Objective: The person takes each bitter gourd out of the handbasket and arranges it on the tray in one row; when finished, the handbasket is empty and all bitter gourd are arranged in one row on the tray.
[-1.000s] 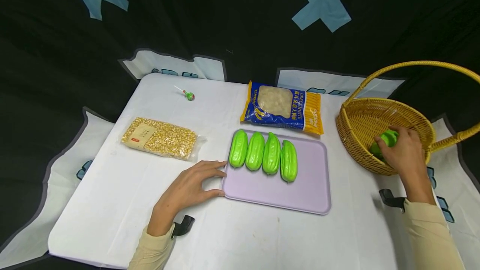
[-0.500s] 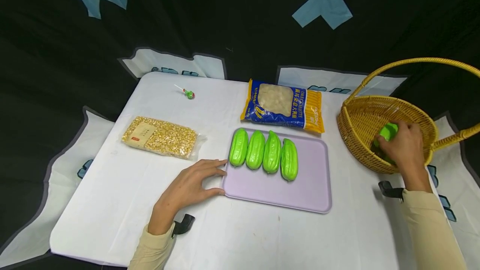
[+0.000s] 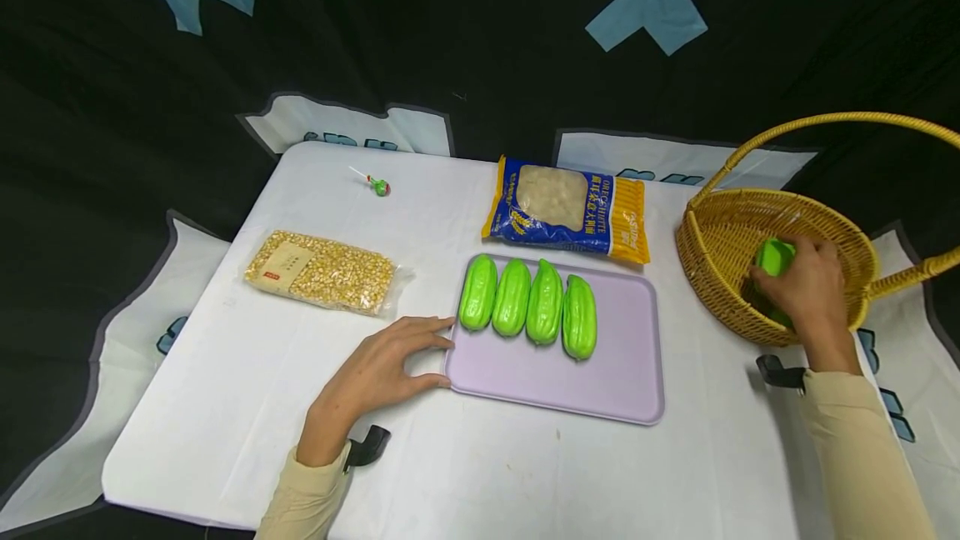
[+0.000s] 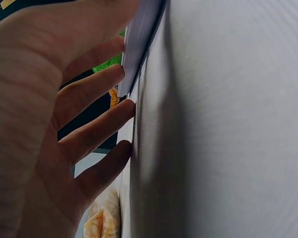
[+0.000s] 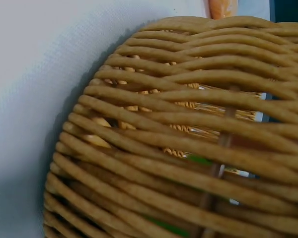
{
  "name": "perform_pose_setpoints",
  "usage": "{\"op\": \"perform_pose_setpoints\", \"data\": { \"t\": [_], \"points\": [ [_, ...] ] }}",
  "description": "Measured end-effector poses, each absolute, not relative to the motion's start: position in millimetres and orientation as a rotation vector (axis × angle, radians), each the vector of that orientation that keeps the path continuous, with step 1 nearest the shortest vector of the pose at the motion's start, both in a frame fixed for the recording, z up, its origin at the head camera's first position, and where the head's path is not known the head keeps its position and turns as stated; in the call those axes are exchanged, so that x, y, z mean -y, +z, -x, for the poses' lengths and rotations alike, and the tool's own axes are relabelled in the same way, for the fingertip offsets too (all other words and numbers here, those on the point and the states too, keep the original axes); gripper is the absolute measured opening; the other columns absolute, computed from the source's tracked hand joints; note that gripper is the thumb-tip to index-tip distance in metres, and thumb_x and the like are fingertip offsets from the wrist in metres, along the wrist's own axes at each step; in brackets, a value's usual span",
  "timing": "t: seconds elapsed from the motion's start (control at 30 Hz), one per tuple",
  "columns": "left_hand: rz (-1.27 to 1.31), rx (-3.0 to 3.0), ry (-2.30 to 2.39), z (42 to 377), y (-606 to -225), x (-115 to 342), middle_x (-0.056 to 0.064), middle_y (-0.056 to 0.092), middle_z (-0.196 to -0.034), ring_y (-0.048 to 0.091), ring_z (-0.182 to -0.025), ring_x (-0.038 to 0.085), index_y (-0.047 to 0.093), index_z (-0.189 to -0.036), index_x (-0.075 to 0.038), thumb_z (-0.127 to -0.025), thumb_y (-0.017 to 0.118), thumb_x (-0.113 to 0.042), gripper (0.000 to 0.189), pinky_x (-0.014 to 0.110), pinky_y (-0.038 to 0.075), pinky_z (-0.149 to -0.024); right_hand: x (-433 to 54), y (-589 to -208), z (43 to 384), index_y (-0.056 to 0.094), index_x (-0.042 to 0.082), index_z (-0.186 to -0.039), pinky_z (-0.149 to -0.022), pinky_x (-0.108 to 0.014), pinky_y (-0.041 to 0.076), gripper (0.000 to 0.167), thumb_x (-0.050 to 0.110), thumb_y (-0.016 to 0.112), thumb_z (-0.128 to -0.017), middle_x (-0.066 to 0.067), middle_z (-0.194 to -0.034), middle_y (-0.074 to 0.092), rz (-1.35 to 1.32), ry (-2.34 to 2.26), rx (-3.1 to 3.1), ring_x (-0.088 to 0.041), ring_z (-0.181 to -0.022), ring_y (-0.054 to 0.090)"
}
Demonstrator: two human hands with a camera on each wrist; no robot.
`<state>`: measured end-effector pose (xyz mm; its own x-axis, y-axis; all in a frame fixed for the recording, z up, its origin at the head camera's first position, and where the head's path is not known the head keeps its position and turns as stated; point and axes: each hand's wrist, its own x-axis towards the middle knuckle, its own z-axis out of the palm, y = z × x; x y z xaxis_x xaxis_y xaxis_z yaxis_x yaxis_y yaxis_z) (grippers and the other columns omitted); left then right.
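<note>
In the head view my right hand [image 3: 813, 286] reaches into the yellow wicker basket [image 3: 708, 290]. Its thumb and fingers hold a bright green vegetable [image 3: 774, 257], whose kind is partly hidden by the hand. My left hand [image 3: 375, 369] rests at the left edge of the lilac tray [image 3: 626, 340], thumb and fingers spread. On that tray several ridged green cucumber-like vegetables [image 3: 546, 302] lie side by side. The left wrist view shows the left hand's extended fingers [image 4: 97, 131] by the tray's rim. In the right wrist view the basket's weave [image 5: 188, 114] hides the hand.
Behind the tray lies a blue and yellow pasta bag [image 3: 562, 211]. A clear bag of corn kernels [image 3: 322, 273] is at the left, with a lollipop [image 3: 378, 186] beyond it. The basket's tall handle [image 3: 825, 119] arches over its opening.
The right hand has shifted slightly inside the basket, and the green vegetable has turned and risen a little with it. The left hand stays by the tray.
</note>
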<state>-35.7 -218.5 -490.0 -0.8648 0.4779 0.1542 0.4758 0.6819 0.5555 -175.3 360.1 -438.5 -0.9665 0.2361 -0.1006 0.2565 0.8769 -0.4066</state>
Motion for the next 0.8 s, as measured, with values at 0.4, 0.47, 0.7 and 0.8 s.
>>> {"op": "perform_pose_setpoints", "data": {
  "t": [0.4, 0.47, 0.7, 0.8],
  "points": [
    [-0.814, -2.877, 0.944, 36.3, -489.6, 218.6, -0.005, 0.061, -0.156, 0.057, -0.143, 0.019, 0.08, -0.124, -0.019, -0.084, 0.092, -0.044, 0.049, 0.039, 0.046, -0.123, -344.6, -425.4, 158.1, 0.042, -0.01, -0.157, -0.101, -0.073, 0.045, 0.074, 0.03, 0.066, -0.1, -0.04, -0.155, 0.036, -0.355, -0.761, -3.138, -0.058, -0.132, 0.038],
    [-0.813, -2.875, 0.947, 36.2, -489.5, 218.5, -0.005, 0.061, -0.156, 0.057, -0.143, 0.019, 0.08, -0.124, -0.018, -0.084, 0.092, -0.044, 0.05, 0.04, 0.046, -0.123, -340.3, -422.9, 153.7, 0.045, -0.01, -0.156, -0.099, -0.071, 0.044, 0.073, 0.031, 0.067, -0.099, -0.039, -0.154, 0.038, -0.343, -0.779, -3.178, -0.057, -0.131, 0.04],
    [-0.819, -2.875, 0.948, 36.3, -490.3, 218.4, -0.004, 0.062, -0.155, 0.057, -0.143, 0.02, 0.08, -0.124, -0.018, -0.084, 0.092, -0.044, 0.05, 0.041, 0.046, -0.122, -320.0, -412.5, 136.3, 0.054, -0.006, -0.151, -0.104, -0.069, 0.041, 0.067, 0.027, 0.071, -0.095, -0.033, -0.147, 0.048, -0.288, -0.91, -3.287, -0.051, -0.132, 0.045],
    [-0.82, -2.874, 0.95, 36.8, -490.3, 218.0, -0.004, 0.062, -0.155, 0.057, -0.143, 0.02, 0.08, -0.124, -0.018, -0.084, 0.093, -0.044, 0.05, 0.041, 0.046, -0.123, -311.4, -409.8, 128.5, 0.058, -0.006, -0.147, -0.099, -0.064, 0.043, 0.064, 0.025, 0.074, -0.093, -0.032, -0.144, 0.052, -0.238, -0.971, -3.331, -0.05, -0.129, 0.049]
  ]
}}
